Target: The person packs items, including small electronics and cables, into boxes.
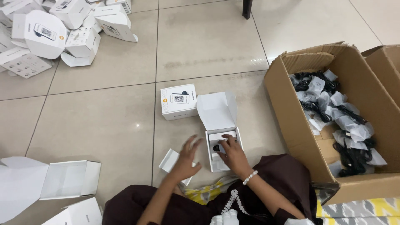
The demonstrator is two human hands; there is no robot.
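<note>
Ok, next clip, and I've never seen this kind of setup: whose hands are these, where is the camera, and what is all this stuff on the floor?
There is no machine here. One camera is worn on a person's head and looks down, so the two bare hands belong to that person, who sits on a beige tiled floor. The right hand, with a white bead bracelet at the wrist, reaches into a small open white cardboard box with its lid flap up, the fingers on a small dark item inside. The left hand is spread over a small white tray-like insert; whether it presses on it is unclear. Behind lies a closed white box with a printed picture. At right stands a big brown carton of bagged black cables. A pile of white boxes sits far left.
</note>
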